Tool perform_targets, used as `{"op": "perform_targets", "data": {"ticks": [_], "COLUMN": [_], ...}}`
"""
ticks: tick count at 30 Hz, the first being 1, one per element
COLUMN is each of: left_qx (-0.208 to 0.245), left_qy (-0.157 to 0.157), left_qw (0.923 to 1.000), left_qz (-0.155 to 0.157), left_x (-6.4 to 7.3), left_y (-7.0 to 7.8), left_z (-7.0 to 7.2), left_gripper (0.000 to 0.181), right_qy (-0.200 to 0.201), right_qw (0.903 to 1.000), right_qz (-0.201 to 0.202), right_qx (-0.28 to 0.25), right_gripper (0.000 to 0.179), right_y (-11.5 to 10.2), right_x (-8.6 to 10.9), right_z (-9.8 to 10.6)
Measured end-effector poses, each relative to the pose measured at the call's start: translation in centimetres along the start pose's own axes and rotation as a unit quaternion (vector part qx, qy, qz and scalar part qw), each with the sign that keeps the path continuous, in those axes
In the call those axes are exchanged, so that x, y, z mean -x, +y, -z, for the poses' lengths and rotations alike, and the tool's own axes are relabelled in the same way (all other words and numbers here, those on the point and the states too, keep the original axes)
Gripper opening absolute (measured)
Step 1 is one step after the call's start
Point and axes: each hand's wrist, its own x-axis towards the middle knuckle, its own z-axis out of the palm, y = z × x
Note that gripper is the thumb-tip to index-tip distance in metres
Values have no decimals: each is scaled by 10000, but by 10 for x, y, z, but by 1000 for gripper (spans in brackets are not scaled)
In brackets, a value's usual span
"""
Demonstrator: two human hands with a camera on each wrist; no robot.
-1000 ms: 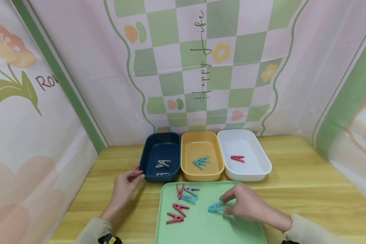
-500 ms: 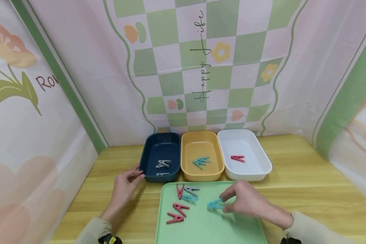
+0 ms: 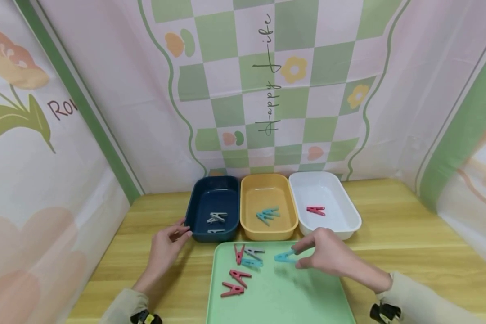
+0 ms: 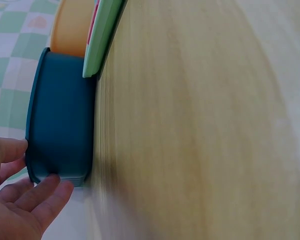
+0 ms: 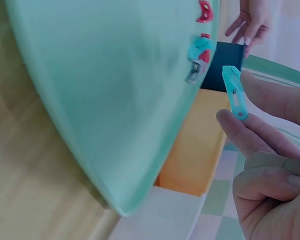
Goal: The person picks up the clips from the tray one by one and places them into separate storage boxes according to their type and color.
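Note:
My right hand (image 3: 326,254) pinches a light blue clothespin (image 3: 285,257) between thumb and fingertips, just above the green tray (image 3: 291,301). The clothespin (image 5: 235,92) also shows in the right wrist view, its jaws pointing away from the fingers. My left hand (image 3: 166,247) holds the front left corner of the dark blue bin (image 3: 189,198), thumb and fingers either side of the corner. On the tray's left part lie red clothespins (image 3: 238,277), a grey one (image 3: 254,252) and another light blue one (image 3: 252,263).
A yellow bin (image 3: 269,235) with light blue clothespins and a white bin (image 3: 350,225) with a red clothespin (image 3: 316,210) stand right of the blue bin, which contains grey clothespins (image 3: 217,218). Behind hangs a patterned curtain (image 3: 263,90); wooden table (image 3: 397,234) surrounds the tray.
My right hand has risen off the tray and moved slightly towards the bins, carrying the light blue clothespin. My left hand has stayed at the dark blue bin.

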Motion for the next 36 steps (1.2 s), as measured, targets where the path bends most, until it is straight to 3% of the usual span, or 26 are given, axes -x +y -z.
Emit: {"op": "perform_targets", "data": {"ticks": [14,36], "left_qx": [-20,51], "left_qy": [-42,-71], "left_qw": [10000,9999], "left_qz": [52,79], "left_x": [0,2], "left_y": [-1,0], "left_z": [0,0], "left_gripper": [14,14], "right_qy": [488,572], "right_qw": [9983,9973], "right_qz": [68,-97], "right_qx": [-319,-451], "right_gripper": [31,36], "right_y": [-8,-13], "right_x": [-22,-80], "right_z": [25,50]}}
